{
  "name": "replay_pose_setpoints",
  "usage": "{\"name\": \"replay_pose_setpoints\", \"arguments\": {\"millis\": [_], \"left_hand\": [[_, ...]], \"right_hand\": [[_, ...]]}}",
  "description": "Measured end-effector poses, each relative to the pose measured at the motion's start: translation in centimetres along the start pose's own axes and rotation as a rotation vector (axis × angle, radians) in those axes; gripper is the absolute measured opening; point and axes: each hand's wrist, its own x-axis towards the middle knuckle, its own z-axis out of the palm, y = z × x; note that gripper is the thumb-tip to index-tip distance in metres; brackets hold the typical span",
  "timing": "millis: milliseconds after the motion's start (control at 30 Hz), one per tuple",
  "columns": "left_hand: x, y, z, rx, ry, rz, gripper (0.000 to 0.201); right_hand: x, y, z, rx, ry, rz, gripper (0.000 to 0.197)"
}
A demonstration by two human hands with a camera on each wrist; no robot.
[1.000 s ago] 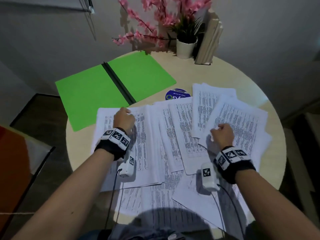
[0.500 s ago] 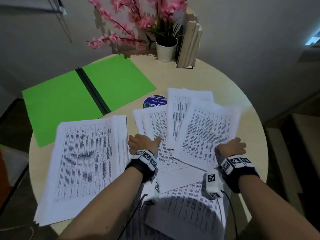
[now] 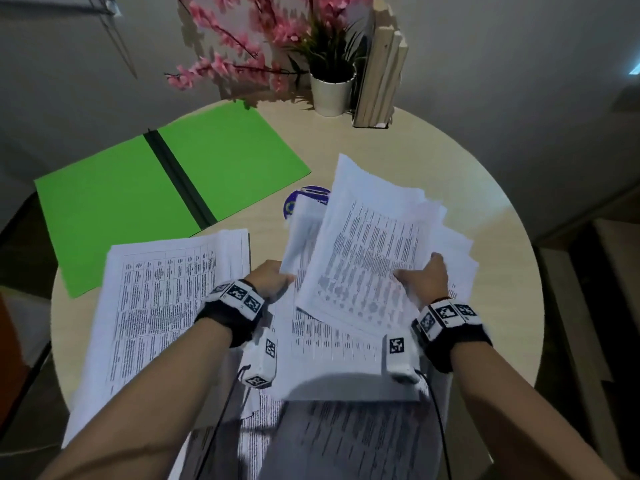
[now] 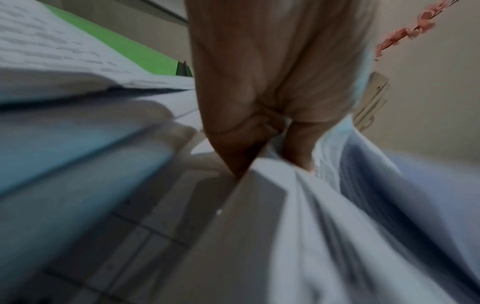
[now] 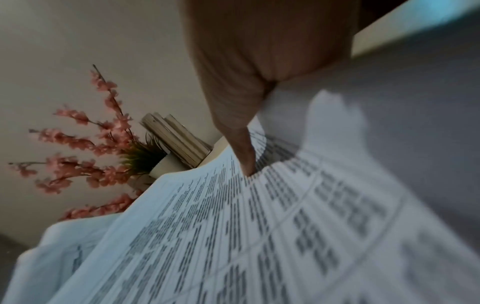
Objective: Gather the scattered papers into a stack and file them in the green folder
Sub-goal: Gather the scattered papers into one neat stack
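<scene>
Gripping papers (image 3: 367, 251): left hand (image 3: 268, 280), right hand (image 3: 424, 280); only head view shows green folder (image 3: 114, 209) open.

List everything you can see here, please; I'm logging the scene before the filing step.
Green folder: one, bright green with a dark spine, lying open at the table's far left.
Lifted papers: a loose bunch, white with printed tables, held up over the table's middle.
Paper pile: one, white printed, flat at the near left.
Other sheets: several, white printed, flat under the forearms.
Round sticker: one, blue, partly hidden behind the lifted papers.
Potted plant: one, white pot, pink blossoms, far edge.
Books: several, pale, upright beside the pot.
Table: one, round, light wood.
Left hand: grips the bunch's left edge.
Right hand: grips its right edge.
</scene>
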Motion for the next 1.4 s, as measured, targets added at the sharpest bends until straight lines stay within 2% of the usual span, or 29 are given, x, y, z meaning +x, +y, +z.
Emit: {"name": "replay_pose_setpoints", "arguments": {"millis": [67,133,167,200,233,300,333,367,433,500,600,667,700,800,833,900,933,1000,1067,1133,1200,1233,1300,1367,1400], "left_hand": [[-0.1,-0.3,0.0,-0.022,0.037,0.014,0.031],[-0.1,-0.3,-0.1,-0.139,0.202,-0.004,0.021],[0.2,-0.1,-0.2,-0.216,0.258,-0.017,0.022],[0.4,0.1,-0.2,-0.299,0.283,-0.027,0.029],[0.2,0.5,0.0,-0.365,0.269,-0.066,0.046],[-0.3,0.8,0.6,-0.420,0.163,-0.136,0.079],[-0.5,0.6,1.0,-0.395,0.123,-0.111,0.086],[-0.9,0.3,1.3,-0.333,0.112,-0.067,0.082],[-1.4,0.0,1.4,-0.177,0.196,0.017,0.052],[-2.2,0.7,0.9,-0.140,0.298,0.090,0.039],[-4.5,3.6,-1.3,-0.233,0.450,0.225,0.036],[-6.2,5.4,-3.6,-0.333,0.585,0.332,0.034],[-7.1,6.2,-4.8,-0.388,0.648,0.388,0.033],[-8.6,7.1,-7.0,-0.486,0.736,0.478,0.034],[-8.8,7.0,-7.0,-0.461,0.725,0.479,0.033],[-8.6,6.2,-6.0,-0.352,0.667,0.433,0.034],[-8.2,5.6,-5.2,-0.291,0.624,0.387,0.035],[-7.2,4.1,-3.1,-0.166,0.507,0.280,0.036],[-6.1,2.6,-0.6,-0.023,0.362,0.191,0.039],[-5.1,1.6,1.7,0.123,0.227,0.160,0.038],[-4.3,1.0,3.8,0.162,0.139,0.155,0.029],[-4.0,0.9,4.6,0.153,0.109,0.153,0.024],[-3.0,0.6,6.0,0.123,0.107,0.168,0.024],[-2.6,0.7,6.6,0.168,0.092,0.191,0.032],[-2.2,0.5,6.7,0.194,0.063,0.197,0.042]], "right_hand": [[-0.7,-0.6,0.7,-0.054,-0.073,-0.005,0.058],[-1.6,-0.6,1.1,-0.097,-0.152,-0.062,0.015],[-2.0,-0.3,1.3,-0.087,-0.188,-0.078,0.007],[-2.6,0.1,1.6,-0.071,-0.235,-0.074,0.006],[-3.1,0.5,1.9,-0.053,-0.286,-0.065,0.007],[-4.8,0.9,2.9,-0.036,-0.368,-0.085,0.011],[-5.5,1.1,3.5,-0.033,-0.397,-0.110,0.022],[-6.2,1.4,4.1,-0.050,-0.404,-0.144,0.040],[-7.0,1.9,4.6,-0.128,-0.337,-0.191,0.069],[-7.4,2.3,4.0,-0.177,-0.279,-0.191,0.081],[-7.2,3.6,2.5,-0.371,-0.353,-0.222,0.095],[-6.9,4.2,1.9,-0.417,-0.400,-0.248,0.094],[-7.0,4.1,1.6,-0.373,-0.402,-0.262,0.084],[-5.6,5.1,1.2,-0.262,-0.228,-0.268,0.059],[-5.3,5.4,0.7,-0.246,-0.155,-0.207,0.054],[-5.7,5.7,-0.6,-0.256,0.040,-0.047,0.028],[-6.0,6.2,-1.2,-0.258,0.113,0.046,0.029],[-6.6,7.0,-2.1,-0.246,0.159,0.191,0.053],[-6.8,7.4,-2.7,-0.149,0.174,0.242,0.062],[-6.5,7.5,-2.6,0.066,0.093,0.251,0.075],[-5.6,8.7,-1.9,0.281,0.010,0.274,0.103],[-4.8,9.6,-1.4,0.363,-0.015,0.274,0.110],[-5.5,9.1,-0.7,0.390,-0.077,0.226,0.099],[-6.6,7.8,-0.3,0.272,-0.088,0.156,0.070],[-6.9,7.5,-0.2,0.188,-0.068,0.125,0.047]]}}
